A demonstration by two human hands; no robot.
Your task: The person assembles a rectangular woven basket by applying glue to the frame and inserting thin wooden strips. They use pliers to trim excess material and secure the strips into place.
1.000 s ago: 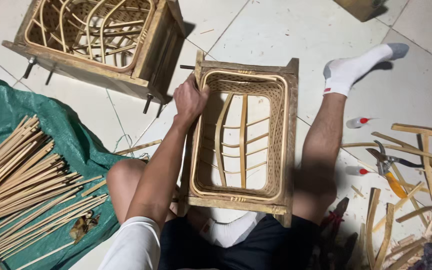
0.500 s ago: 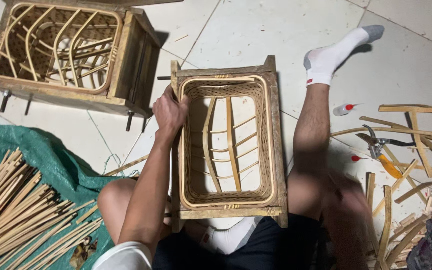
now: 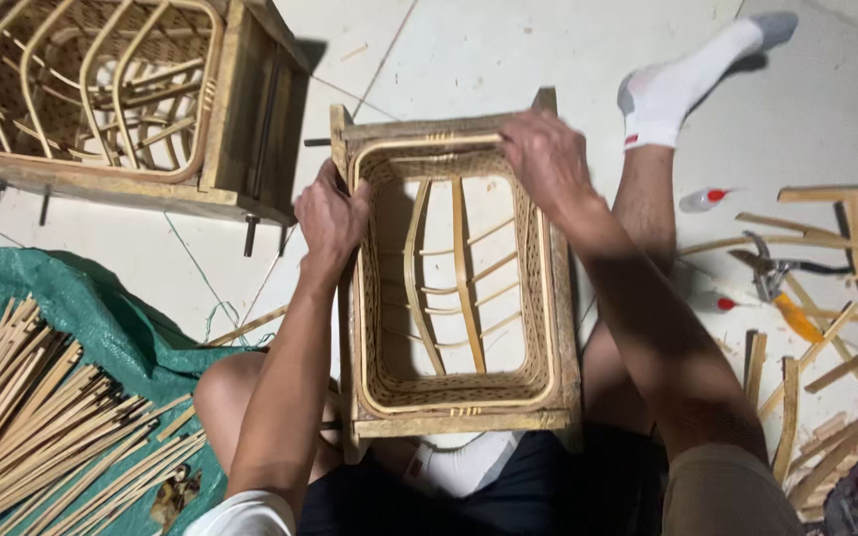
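Note:
A rectangular wooden frame with woven rattan walls (image 3: 560,328) stands open side up between my legs on the white tiled floor. Curved bamboo slats cross its bottom. My left hand (image 3: 330,218) grips its upper left rim. My right hand (image 3: 546,154) rests on the far top edge near the right corner, fingers closed over the wood.
A second rattan frame (image 3: 240,109) with bolts sticking out lies at the upper left. A bundle of bamboo sticks (image 3: 42,427) lies on a green tarp (image 3: 121,318) at left. Pliers (image 3: 772,268), small glue bottles (image 3: 702,199) and wood offcuts (image 3: 846,328) are scattered at right.
My right hand has come into view and landed on the frame's far edge. The left hand stays on the left rim. The view has shifted closer over the frame.

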